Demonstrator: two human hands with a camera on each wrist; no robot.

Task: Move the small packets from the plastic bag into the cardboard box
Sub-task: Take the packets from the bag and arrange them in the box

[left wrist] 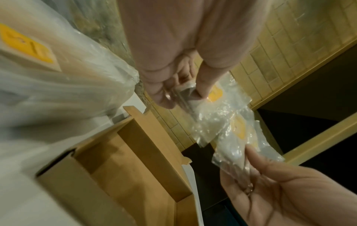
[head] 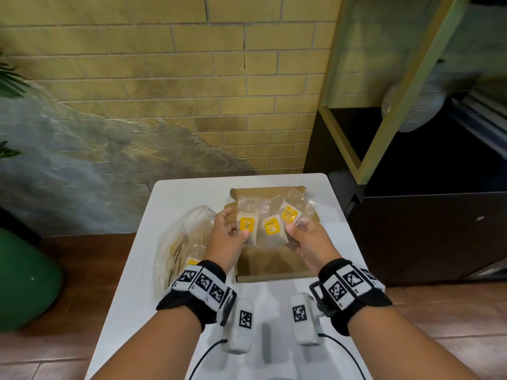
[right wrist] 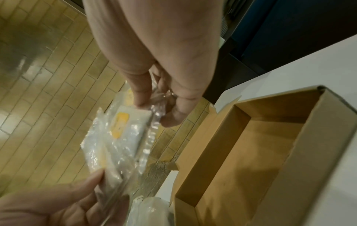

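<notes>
A white table stands against a yellow brick wall, with a dark cabinet to its right and a green pot on the floor to its left. On the table sits an open cardboard box, its lid flap folded back toward the wall and its brown floor showing bare in both wrist views. Just left of the box lies a large plastic bag, crumpled and cloudy, with pale contents inside and a yellow label peeking out near the person's left wrist.

Above the box, the person holds up three small packets, clear wrappers around pale contents, each with a yellow sticker; they fan out side by side between the two hands. The left hand pinches the leftmost packet at its edge, thumb on the front and fingers curled behind. The right hand pinches the wrapper of the rightmost packet between thumb and curled fingers. Whether the middle packet is gripped by one hand or only trapped between its neighbours I cannot tell. The packets hang clear of the box floor, touching neither it nor the bag.

Both wrists wear black bands with square printed markers, and a thin cable trails from each.
</notes>
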